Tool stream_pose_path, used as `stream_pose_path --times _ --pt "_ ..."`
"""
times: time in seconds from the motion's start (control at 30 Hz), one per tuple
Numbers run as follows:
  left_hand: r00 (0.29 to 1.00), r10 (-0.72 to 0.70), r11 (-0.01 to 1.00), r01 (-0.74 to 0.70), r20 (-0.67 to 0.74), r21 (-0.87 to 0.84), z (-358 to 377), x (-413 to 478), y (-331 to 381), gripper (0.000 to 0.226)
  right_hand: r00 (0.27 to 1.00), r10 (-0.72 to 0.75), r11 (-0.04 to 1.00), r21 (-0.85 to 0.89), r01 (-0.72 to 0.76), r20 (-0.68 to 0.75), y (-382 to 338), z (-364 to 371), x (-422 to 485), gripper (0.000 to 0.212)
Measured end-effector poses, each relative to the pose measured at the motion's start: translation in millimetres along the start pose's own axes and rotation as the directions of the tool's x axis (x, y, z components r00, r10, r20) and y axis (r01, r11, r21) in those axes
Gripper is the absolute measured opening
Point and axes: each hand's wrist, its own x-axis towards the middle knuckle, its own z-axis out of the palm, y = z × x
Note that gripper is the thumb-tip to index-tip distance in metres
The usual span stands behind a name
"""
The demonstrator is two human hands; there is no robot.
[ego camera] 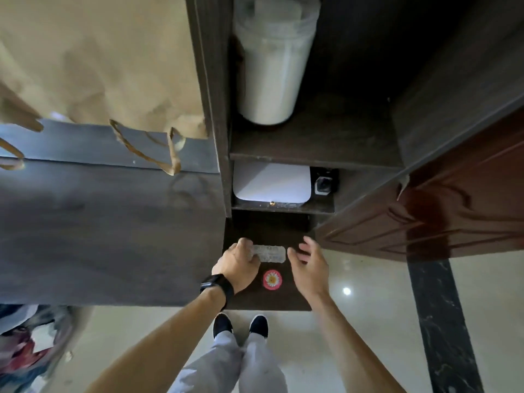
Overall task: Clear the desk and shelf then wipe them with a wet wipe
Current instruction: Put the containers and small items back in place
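My left hand (239, 265), with a black watch on the wrist, grips the left end of a silver blister strip (270, 253) over the lowest shelf board (269, 300). My right hand (309, 265) hovers just right of the strip with fingers spread and nothing in it. A round pink disc with a daisy (272, 279) lies on the same board between my hands. The dark wooden desk top (107, 236) stretches to the left.
A white box (270, 182) and a small black device (323, 184) sit on the middle shelf. A tall white container (273, 66) stands on the upper shelf. Brown paper bags (99, 61) lie on the desk's far side. A brown door (439, 211) is on the right.
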Motion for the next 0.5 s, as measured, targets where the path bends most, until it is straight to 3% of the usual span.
stream_pose_path --times 0.07,0.13,0.17,0.23,0.3,0.4,0.5 --pt "0.968 0.112 0.992 -0.121 -0.225 -0.028 -23 -21 5 0.057 0.994 -0.030 0.996 0.084 0.039 -0.109 -30 -15 10 0.055" --pt "0.847 0.245 0.969 -0.222 -0.472 0.104 -51 -39 13 0.078 0.988 -0.004 0.987 0.159 0.029 -0.154 -57 -26 22 0.057" --pt "0.785 0.321 0.947 -0.253 -0.529 0.199 -61 -41 17 0.087 0.987 0.043 0.983 0.183 -0.014 -0.156 -62 -27 33 0.062" --pt "0.672 0.485 0.867 -0.287 -0.559 0.407 -87 -52 27 0.099 0.989 0.131 0.968 0.226 -0.113 -0.067 -78 -29 44 0.082" --pt "0.596 0.612 0.764 -0.276 -0.520 0.582 -113 -56 41 0.103 0.989 0.141 0.982 0.116 -0.147 0.053 -88 -28 55 0.090" --pt "0.580 0.652 0.705 -0.228 -0.488 0.671 -134 -57 54 0.099 0.985 0.156 0.986 0.046 -0.159 0.068 -104 -29 53 0.063" --pt "0.614 0.623 0.723 -0.215 -0.485 0.656 -126 -61 57 0.099 0.977 0.213 0.946 0.249 -0.209 0.014 -100 -27 44 0.059"
